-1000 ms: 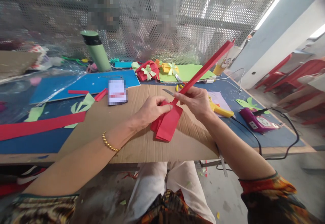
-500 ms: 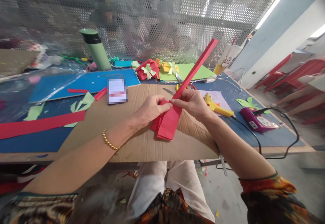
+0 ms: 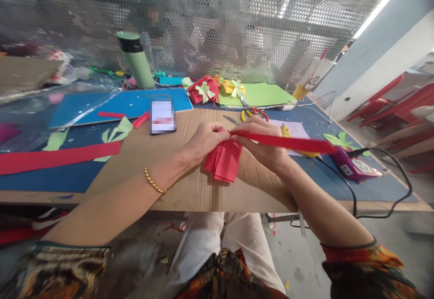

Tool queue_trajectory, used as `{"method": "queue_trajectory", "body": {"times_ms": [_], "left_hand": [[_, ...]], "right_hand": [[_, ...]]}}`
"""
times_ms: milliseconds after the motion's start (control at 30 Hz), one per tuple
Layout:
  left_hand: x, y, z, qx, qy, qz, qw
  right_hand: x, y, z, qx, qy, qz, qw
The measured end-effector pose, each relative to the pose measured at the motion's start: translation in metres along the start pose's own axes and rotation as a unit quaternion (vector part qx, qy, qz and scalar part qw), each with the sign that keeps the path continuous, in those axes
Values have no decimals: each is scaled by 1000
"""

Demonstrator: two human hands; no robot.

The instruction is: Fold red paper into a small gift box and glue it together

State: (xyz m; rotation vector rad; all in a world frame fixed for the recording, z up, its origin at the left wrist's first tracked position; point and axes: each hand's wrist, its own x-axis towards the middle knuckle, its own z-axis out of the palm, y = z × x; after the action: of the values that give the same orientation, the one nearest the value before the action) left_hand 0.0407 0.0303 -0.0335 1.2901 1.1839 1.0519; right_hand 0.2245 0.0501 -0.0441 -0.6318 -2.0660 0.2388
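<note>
Over the brown cardboard sheet [image 3: 190, 195], both my hands grip a red paper strip [image 3: 294, 143] that is partly folded into layers. My left hand [image 3: 210, 138] pinches the folded part [image 3: 225, 161] at its top edge between thumb and fingers. Close beside it, my right hand [image 3: 264, 143] is closed on the strip near the fold. From there the strip's long loose end stretches to the right, across my right hand and over the yellow glue gun [image 3: 286, 131], hiding much of it. The inner folds are covered by my fingers.
Beyond my hands lie scissors [image 3: 249, 106], a blade [image 3: 231, 120] and green sheets [image 3: 264, 94] with red and yellow paper pieces. A phone [image 3: 162, 116], a green bottle [image 3: 137, 61] and another red strip [image 3: 61, 156] are left. A purple power socket [image 3: 356, 163] with cables stands right.
The strip's loose end has swung from pointing up and away to lying toward the right, across my right hand. My right hand has turned with it; my left keeps its pinch.
</note>
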Motion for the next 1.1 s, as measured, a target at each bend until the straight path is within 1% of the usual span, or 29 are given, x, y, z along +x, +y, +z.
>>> {"method": "queue_trajectory", "body": {"times_ms": [67,133,267,400,567,767,900,967,1100], "left_hand": [[0,1,0,-8,5,1,1000],[1,3,0,-13,14,-6,1000],[0,6,0,-22,10,-19,1000],[1,6,-2,-26,11,-14,1000],[5,3,-4,-13,22,7,1000],[10,0,-7,-1,34,22,999],[12,0,-9,7,44,32,999],[12,0,-9,13,48,36,998],[12,0,-9,27,51,40,998]], "right_hand": [[-3,1,1,-50,-7,-57,997],[-6,3,2,-92,-9,-97,991],[-8,7,3,-130,-22,-123,984],[-8,6,4,-157,-31,-164,973],[-9,1,5,-208,-56,-166,962],[-10,-3,4,-220,-85,-172,956],[-11,-5,4,-217,-86,-189,954],[-11,-5,4,-215,-88,-184,955],[-13,-7,3,-217,-113,-167,955]]}}
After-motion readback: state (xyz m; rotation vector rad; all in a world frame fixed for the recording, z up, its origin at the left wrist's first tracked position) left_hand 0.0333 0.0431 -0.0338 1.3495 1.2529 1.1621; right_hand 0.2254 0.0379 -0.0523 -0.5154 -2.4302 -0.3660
